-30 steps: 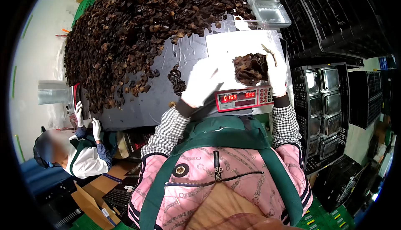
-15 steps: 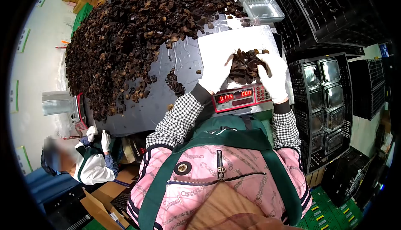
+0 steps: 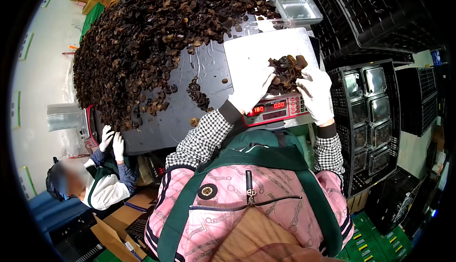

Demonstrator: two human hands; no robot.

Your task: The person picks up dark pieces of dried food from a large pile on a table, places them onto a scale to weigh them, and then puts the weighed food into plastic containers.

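Note:
A small heap of dark brown, curled pieces (image 3: 286,72) lies on the white plate (image 3: 247,48) of a red digital scale (image 3: 273,110). My left hand (image 3: 254,91), in a white glove, touches the heap's left side, its fingers closed on the edge pieces. On the right side my gloved right hand (image 3: 316,93) has its fingers curled against the heap. Part of the red display is covered by my left hand; "180" and "0.00" can be read. Left of the plate, a few loose pieces (image 3: 198,95) lie on the dark table (image 3: 204,67).
A large pile of dark pieces (image 3: 137,48) covers the table's far left. Clear plastic trays (image 3: 299,9) stand behind the scale. Black crates (image 3: 363,124) with clear containers are at the right. Another person (image 3: 107,186) with white gloves is at the lower left.
My left hand has come in from the left to the heap, and the heap is now gathered between both hands. The reading rose from 0.165 through 0.175. The other person's hands moved slightly.

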